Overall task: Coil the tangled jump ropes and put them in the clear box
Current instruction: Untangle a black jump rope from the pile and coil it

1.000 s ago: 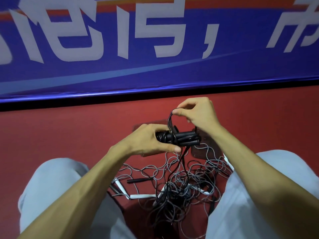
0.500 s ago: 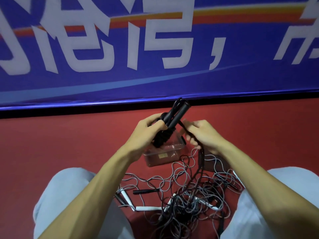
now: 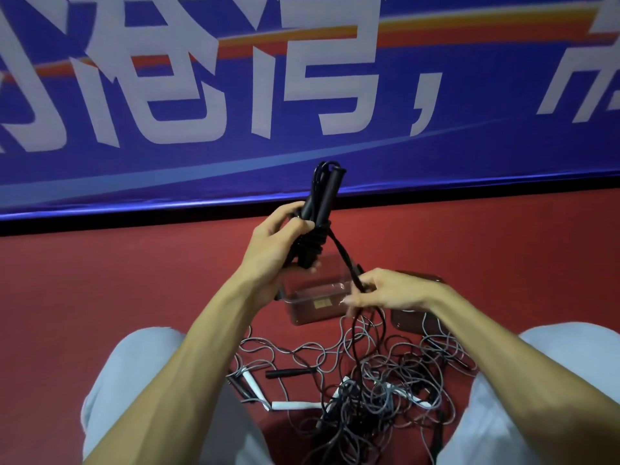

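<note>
1. Black bundle: two handles side by side, standing up and tilted slightly right, with cord wound round their lower part. It is held in the air, above the box in this view.
2. Left hand: fingers curled round the lower bundle, clamped on it.
3. Right hand: thumb and fingers pinch a black strand. The strand runs straight from the bundle down to this hand, then drops loose into the tangle.
4. Box: clear, open at the top, standing on the red floor. It sits between the two hands as seen, with a small label on its front wall.
5. Clear piece: flat, just right of the box, partly under the right wrist. Cannot tell whether it is the lid.
6. Tangle: grey and black cords heaped on the floor between the knees, near the box.
7. A white handle and a black handle lie at the tangle's left edge.
8. Banner: blue with white characters, along the far edge of the floor.
</note>
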The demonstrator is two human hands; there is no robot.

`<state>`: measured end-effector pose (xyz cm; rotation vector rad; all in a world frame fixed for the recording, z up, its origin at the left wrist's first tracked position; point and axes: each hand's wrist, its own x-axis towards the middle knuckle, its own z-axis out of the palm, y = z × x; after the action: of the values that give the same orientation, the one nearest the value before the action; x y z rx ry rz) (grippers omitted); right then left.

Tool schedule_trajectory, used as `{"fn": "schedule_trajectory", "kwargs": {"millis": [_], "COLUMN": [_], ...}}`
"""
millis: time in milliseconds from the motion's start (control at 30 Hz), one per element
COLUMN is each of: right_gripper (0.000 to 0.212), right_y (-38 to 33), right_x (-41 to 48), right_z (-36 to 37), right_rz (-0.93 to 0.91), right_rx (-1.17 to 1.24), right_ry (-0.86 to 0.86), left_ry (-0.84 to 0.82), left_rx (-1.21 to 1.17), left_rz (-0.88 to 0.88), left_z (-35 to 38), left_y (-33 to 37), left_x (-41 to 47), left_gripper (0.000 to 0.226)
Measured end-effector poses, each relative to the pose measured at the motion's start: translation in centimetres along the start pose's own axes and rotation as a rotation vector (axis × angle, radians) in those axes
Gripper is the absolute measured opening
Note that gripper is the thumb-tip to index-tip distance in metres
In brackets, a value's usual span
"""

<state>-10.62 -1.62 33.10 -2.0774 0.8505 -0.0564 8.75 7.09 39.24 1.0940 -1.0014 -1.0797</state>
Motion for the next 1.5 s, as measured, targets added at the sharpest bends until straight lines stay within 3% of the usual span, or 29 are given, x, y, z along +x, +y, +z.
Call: {"fn": "schedule_trajectory", "kwargs": {"millis": [100,200,333,467,567,700,900,967,1067,1200,1333,1433,1500], "right_gripper": [0.015,0.012,0.022,0.020,0.022,0.018,0.006,0.003,0.020,0.022,0.019,0.026,0.027], "right_y": [0.9,0.0,-2.4,-4.3,-4.7,-3.8,-3.1,-3.1,-3.0,-3.1,-2.4,-1.6,-1.7], "right_x": [0.6,0.3,-1.4,-3.2,-3.3,-2.5,-1.6,-1.3,-1.0,-0.7,-0.1,0.3,0.4], "right_z": [0.1,-0.3,-1.4,-1.2,-0.9,-1.2,-1.9,-1.8,-1.7,-1.2,-1.0,-0.9,-0.6], "right_rz": [0.023,-0.033,-0.254,-0.368,-0.460,-0.514,-0.419,-0.318,-0.170,-0.080,-0.047,-0.072,-0.103], "right_rx": [0.041,0.155,-0.174,-0.502,-0.558,-0.509,-0.233,-0.045,0.319,0.497,0.549,0.612,0.505], "right_ry": [-0.001,0.222,0.465,0.372,0.399,0.565,0.876,0.903,0.912,0.864,0.839,0.859,0.842], "left_ry": [0.070,0.180,0.250,0.118,-0.034,-0.252,-0.469,-0.481,-0.451,-0.374,-0.334,-0.311,-0.257], "left_rx": [0.053,0.299,0.716,1.008,1.188,1.297,1.254,1.219,1.138,1.026,0.919,0.703,0.530], "left_rz": [0.032,0.106,0.175,0.143,0.129,0.139,0.189,0.207,0.184,0.145,0.123,0.078,0.044], "left_z": [-0.7,-2.2,-3.1,-2.4,-1.6,-0.9,0.7,1.0,0.7,1.0,1.3,1.2,1.3], "left_y": [-0.2,-1.4,-3.0,-4.2,-4.6,-4.3,-2.9,-2.6,-2.6,-2.9,-3.1,-2.6,-2.1], "left_x": [0.5,1.7,2.6,2.5,2.3,1.7,-0.4,-0.8,-0.8,-0.7,-0.6,-0.7,-0.6], "left_gripper": [0.027,0.027,0.034,0.039,0.043,0.034,0.049,0.047,0.050,0.059,0.032,0.017,0.008]}}
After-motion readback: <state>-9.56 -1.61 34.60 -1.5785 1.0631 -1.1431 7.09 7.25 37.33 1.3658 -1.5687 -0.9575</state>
